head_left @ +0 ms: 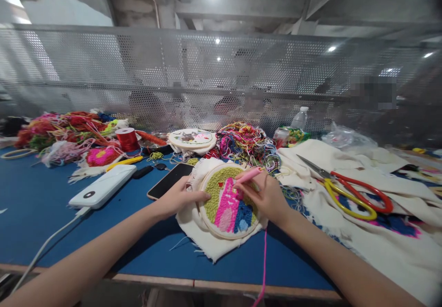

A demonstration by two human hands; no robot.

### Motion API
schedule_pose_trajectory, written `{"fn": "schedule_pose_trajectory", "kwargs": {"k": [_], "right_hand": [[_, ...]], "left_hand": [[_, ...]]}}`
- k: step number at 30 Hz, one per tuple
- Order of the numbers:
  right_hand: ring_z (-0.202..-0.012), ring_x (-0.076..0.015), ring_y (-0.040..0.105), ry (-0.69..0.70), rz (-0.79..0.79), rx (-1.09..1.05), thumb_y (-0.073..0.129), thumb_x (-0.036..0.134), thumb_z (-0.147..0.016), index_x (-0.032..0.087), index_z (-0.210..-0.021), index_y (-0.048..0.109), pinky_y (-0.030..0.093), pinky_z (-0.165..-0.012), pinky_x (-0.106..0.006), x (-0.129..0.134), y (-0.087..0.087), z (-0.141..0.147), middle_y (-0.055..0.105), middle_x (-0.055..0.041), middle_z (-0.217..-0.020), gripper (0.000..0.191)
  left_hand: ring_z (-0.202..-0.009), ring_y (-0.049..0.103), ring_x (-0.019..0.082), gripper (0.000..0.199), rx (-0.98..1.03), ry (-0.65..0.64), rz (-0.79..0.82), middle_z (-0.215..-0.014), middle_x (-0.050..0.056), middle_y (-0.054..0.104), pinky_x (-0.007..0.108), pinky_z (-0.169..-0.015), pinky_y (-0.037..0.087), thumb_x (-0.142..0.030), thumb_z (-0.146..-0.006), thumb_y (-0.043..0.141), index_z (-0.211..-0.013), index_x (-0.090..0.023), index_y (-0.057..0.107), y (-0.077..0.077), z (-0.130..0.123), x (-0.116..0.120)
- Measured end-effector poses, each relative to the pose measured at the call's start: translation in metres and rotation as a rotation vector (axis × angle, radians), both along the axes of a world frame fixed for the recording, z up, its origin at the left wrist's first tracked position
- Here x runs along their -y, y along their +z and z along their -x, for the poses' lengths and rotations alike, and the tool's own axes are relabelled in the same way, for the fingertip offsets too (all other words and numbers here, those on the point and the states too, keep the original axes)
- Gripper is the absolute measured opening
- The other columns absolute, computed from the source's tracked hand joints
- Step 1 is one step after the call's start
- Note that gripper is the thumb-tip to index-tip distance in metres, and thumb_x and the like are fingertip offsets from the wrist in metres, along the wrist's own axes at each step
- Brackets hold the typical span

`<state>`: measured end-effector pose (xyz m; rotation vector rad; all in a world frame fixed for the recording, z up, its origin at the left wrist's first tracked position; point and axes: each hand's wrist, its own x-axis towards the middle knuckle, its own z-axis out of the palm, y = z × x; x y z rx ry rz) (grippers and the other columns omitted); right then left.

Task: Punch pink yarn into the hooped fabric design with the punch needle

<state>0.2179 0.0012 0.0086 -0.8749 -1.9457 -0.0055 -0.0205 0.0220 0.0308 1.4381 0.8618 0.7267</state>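
Note:
An embroidery hoop with cream cloth stretched in it lies before me, tilted slightly. Its design has green, pink and blue loops of yarn. My left hand grips the hoop's left side, thumb on the front and fingers hidden behind the cloth. In my right hand is a pink punch needle, pinched like a pen, its tip at the top of the pink figure. Pink yarn hangs from beneath the right hand over the table's front edge.
A phone, a white power bank with cable, and a red spool lie left on the blue table. Yarn heaps and another hoop stand behind. Large scissors rest on cloth at right. A perforated metal screen closes the back.

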Motion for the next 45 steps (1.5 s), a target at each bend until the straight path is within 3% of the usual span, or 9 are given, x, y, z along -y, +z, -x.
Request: {"fn": "schedule_pose_trajectory", "kwargs": {"k": [9,14,19,22,24,28,35,45], "right_hand": [[-0.083,-0.0212,0.063,-0.021,0.021,0.001,0.058,0.025,-0.087,0.019,-0.084,0.063,0.049,-0.076,-0.036,-0.003,-0.003,0.004,0.068,-0.007,-0.085,0.008],[-0.084,-0.0199,0.063,0.036,0.083,-0.063,0.063,0.023,-0.084,0.021,-0.081,0.065,0.048,-0.079,-0.037,-0.006,-0.01,0.011,0.069,-0.0042,-0.085,0.004],[-0.083,-0.0196,0.063,-0.045,0.268,-0.147,0.065,0.021,-0.081,0.019,-0.09,0.064,0.049,-0.078,-0.035,-0.006,-0.007,0.015,0.067,-0.0048,-0.091,0.01],[-0.076,-0.0174,0.062,0.001,0.382,-0.132,0.059,0.022,-0.085,0.019,-0.09,0.062,0.049,-0.07,-0.031,-0.004,-0.003,0.011,0.066,-0.0032,-0.086,0.006],[-0.079,-0.0175,0.062,0.058,0.396,-0.072,0.056,0.023,-0.087,0.02,-0.088,0.062,0.049,-0.074,-0.032,-0.004,-0.001,0.007,0.067,-0.0025,-0.086,0.007],[-0.087,-0.0185,0.063,0.107,0.323,-0.007,0.051,0.026,-0.091,0.021,-0.09,0.063,0.048,-0.08,-0.032,-0.003,0.0,0.001,0.066,-0.004,-0.095,0.013],[-0.081,-0.0191,0.064,-0.005,0.022,0.026,0.041,0.028,-0.096,0.021,-0.096,0.054,0.049,-0.073,-0.03,0.003,-0.001,0.0,0.065,-0.0065,-0.093,0.015],[-0.072,-0.0187,0.067,-0.017,-0.003,-0.053,0.04,0.025,-0.095,0.023,-0.095,0.05,0.054,-0.067,-0.03,0.005,0.0,-0.001,0.066,-0.0061,-0.088,0.01]], "left_hand": [[-0.076,0.069,0.02,0.029,-0.034,0.031,-0.022,-0.085,0.005,0.074,0.029,-0.071,0.056,-0.021,-0.069,0.073,-0.097,-0.013,0.067,0.0,-0.001,-0.002],[-0.077,0.069,0.02,0.037,-0.016,0.021,-0.016,-0.087,0.005,0.074,0.028,-0.071,0.055,-0.019,-0.069,0.072,-0.105,-0.014,0.065,0.003,-0.004,0.001],[-0.078,0.07,0.021,0.042,0.012,0.085,0.001,-0.089,0.005,0.074,0.029,-0.074,0.055,-0.018,-0.069,0.071,-0.11,-0.015,0.062,-0.002,-0.006,0.001],[-0.073,0.07,0.02,0.043,0.0,0.13,0.04,-0.085,0.005,0.074,0.028,-0.07,0.056,-0.017,-0.068,0.071,-0.11,-0.015,0.061,-0.004,-0.005,-0.002],[-0.067,0.069,0.019,0.04,-0.014,0.14,0.074,-0.08,0.005,0.074,0.028,-0.065,0.056,-0.016,-0.067,0.07,-0.107,-0.014,0.062,-0.004,-0.005,-0.003],[-0.059,0.067,0.017,0.033,-0.015,0.137,0.109,-0.073,0.004,0.074,0.025,-0.056,0.055,-0.013,-0.067,0.065,-0.099,-0.014,0.066,0.001,-0.004,-0.004],[-0.066,0.068,0.016,0.034,0.032,0.097,0.052,-0.078,0.002,0.074,0.024,-0.061,0.056,-0.012,-0.065,0.065,-0.099,-0.017,0.067,0.001,-0.002,-0.002],[-0.073,0.068,0.019,0.04,0.021,0.082,0.028,-0.086,0.004,0.073,0.026,-0.066,0.056,-0.014,-0.066,0.066,-0.106,-0.017,0.064,-0.003,0.0,-0.005]]}}
